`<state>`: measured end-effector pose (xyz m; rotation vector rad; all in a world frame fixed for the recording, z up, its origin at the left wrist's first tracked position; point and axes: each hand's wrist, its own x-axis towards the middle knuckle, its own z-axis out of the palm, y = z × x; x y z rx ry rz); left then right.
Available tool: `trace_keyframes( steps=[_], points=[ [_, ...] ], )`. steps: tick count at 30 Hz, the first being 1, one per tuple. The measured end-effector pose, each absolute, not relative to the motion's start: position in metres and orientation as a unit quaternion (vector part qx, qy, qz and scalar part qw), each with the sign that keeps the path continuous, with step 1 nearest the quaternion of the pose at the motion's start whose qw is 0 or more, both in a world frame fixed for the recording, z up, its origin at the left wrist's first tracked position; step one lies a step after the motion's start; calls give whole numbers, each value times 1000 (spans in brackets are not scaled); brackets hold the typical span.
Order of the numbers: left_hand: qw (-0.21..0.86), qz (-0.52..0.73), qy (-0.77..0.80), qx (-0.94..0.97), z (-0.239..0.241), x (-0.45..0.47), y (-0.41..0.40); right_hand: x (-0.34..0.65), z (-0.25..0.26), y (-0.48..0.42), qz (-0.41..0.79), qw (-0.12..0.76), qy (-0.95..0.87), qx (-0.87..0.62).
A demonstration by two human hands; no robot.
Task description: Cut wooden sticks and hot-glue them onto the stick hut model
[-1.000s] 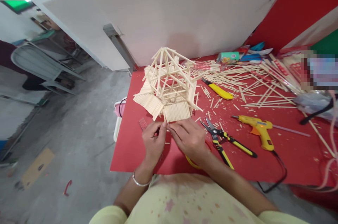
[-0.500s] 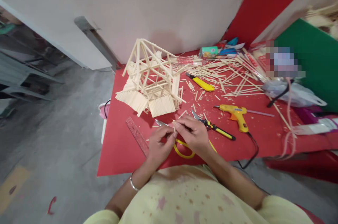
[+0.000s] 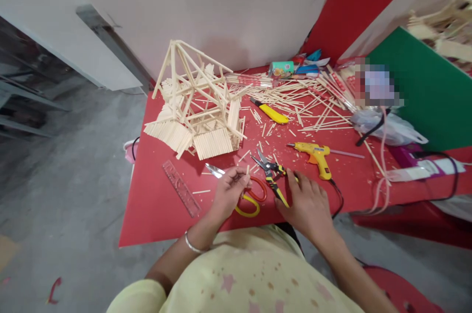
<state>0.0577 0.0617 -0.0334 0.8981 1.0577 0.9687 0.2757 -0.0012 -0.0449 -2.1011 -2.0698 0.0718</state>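
Observation:
My left hand (image 3: 233, 187) pinches a short piece of wooden stick (image 3: 248, 170) upright between thumb and fingers. Under and beside it lie scissors (image 3: 248, 207) with red and yellow handles, their blades pointing away to the left. My right hand (image 3: 307, 199) lies over the black-and-yellow handles of the pruning shears (image 3: 272, 175), thumb at one handle and fingers at the other. The blades of the shears are apart. Beyond my hands stands a model house frame (image 3: 201, 106) built of pale sticks, with slatted roof panels round its lower part.
A clear ruler (image 3: 180, 189) lies at the left of the red table (image 3: 147, 219). Farther right are a yellow glue gun (image 3: 313, 155) with its cord, a yellow utility knife (image 3: 271, 111) and a heap of loose sticks (image 3: 295, 96). A green board (image 3: 413, 91) stands at the far right.
My right hand has left the stick piece and moved right onto the shears, whose handles are now spread apart. My left hand keeps the piece. The whole view has shifted slightly.

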Motion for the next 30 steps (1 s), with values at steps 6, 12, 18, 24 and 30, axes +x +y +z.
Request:
trace_keyframes(
  steps=[6,12,18,24,30],
  points=[
    [645,451,476,393,-36,59,62,282,-48,6,84,106,-690,-711],
    [641,460,489,372,-38,61,66,312,-51,-2,509,331,-547,-577],
    [622,467,501,381,-29,74,69,284,-34,-9,650,386,-453,-473],
    [624,472,496,377,-17,81,74,260,-18,4,391,368,-627,-564],
    [655,469,472,359,-17,83,74,259,-21,4,298,292,-687,-595]
  ],
)
